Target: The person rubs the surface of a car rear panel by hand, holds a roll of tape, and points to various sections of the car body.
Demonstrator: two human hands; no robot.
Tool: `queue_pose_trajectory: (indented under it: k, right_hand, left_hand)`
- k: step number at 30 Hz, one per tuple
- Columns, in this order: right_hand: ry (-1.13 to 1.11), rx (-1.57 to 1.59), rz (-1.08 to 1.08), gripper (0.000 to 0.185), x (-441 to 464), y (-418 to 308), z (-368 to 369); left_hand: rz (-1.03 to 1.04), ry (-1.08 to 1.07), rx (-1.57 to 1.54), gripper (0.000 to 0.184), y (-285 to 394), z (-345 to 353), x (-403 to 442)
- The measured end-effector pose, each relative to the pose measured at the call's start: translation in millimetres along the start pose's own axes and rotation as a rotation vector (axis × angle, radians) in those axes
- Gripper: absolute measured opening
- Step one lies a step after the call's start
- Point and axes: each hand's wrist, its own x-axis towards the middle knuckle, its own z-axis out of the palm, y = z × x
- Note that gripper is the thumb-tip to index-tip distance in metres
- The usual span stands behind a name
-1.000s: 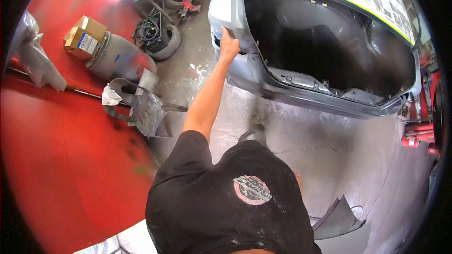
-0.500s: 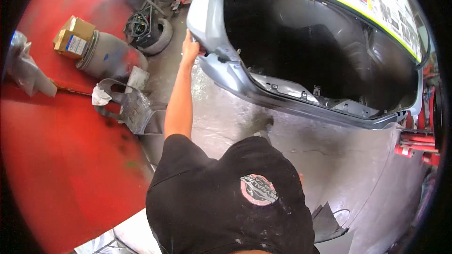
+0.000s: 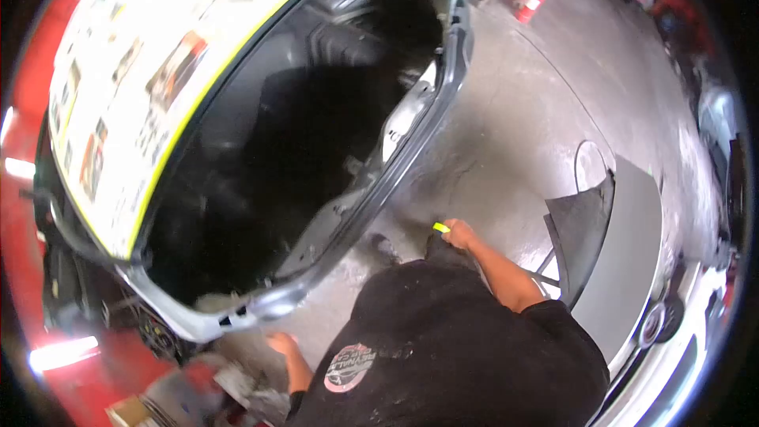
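Observation:
My right hand (image 3: 458,235) is closed on a small bright yellow-green object (image 3: 440,228), low in front of my body. Its colour matches the tape (image 3: 207,107) along the edge of the paper; its kind is too small to make out. Beside the near rear corner of a grey car body (image 3: 277,298) hangs my left hand (image 3: 282,342), apart from the metal. Motion smears its fingers. The trunk opening (image 3: 261,158) gapes dark, with bare metal around it. Printed paper (image 3: 158,55) covers the area above the opening.
To my right, a dark panel piece (image 3: 585,225) lies by a large grey panel (image 3: 628,229), and a white car (image 3: 672,379) stands behind them. A red stand (image 3: 531,1) is at the far end. A cardboard box (image 3: 129,411) sits at the lower left.
My view has swung to the right, so the car now lies on my left. My left hand has come off the car's corner. My right hand has come into view with the yellow-green object.

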Motion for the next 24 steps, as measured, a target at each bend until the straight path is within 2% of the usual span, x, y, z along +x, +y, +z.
queue_pose_trajectory:
  k: [1, 2, 3, 6, 12, 15, 17, 20, 22, 24]
  right_hand:
    - [0.004, 0.014, 0.013, 0.040, 6.2, 2.5, 4.3]
    - [-0.045, 0.004, 0.028, 0.041, 9.0, 6.3, -4.5]
    - [-0.035, 0.031, 0.077, 0.041, 19.7, 16.9, -26.9]
    - [0.006, 0.075, 0.183, 0.048, 37.8, 46.6, -43.0]
    - [0.130, 0.143, 0.093, 0.074, 129.2, 138.7, -99.4]
    - [0.091, 0.263, 0.174, 0.076, 152.0, 157.8, -185.9]
    - [0.290, 0.213, 0.074, 0.070, 172.6, 189.9, -213.9]
    - [0.212, 0.666, 0.103, 0.050, 209.3, 236.2, -244.7]
    - [0.104, 0.906, 0.236, 0.041, 209.6, 246.3, -283.6]
    - [0.118, 0.944, 0.202, 0.038, 218.1, 250.2, -300.4]
  left_hand:
    - [-0.066, -0.192, -0.805, 0.046, -10.5, 83.5, 36.2]
    - [-0.161, -0.370, -0.852, 0.044, 9.1, 89.7, 7.3]
    - [-0.145, -0.494, -0.852, 0.042, 50.4, 69.1, -17.4]
    - [0.157, -0.644, -0.725, 0.038, 159.3, 26.1, -38.2]
    - [0.611, -0.563, -0.607, 0.029, 377.2, -118.2, -67.9]
    - [0.785, -0.483, -0.674, 0.025, 486.9, -223.3, -116.0]
    - [0.910, -0.456, -0.776, 0.025, 558.8, -295.3, -160.5]
    - [1.057, -0.356, -0.849, 0.029, 641.3, -387.8, -197.7]
    - [1.113, -0.274, -0.909, 0.032, 682.5, -441.9, -216.5]
    - [1.102, -0.278, -1.017, 0.035, 716.3, -486.4, -228.9]
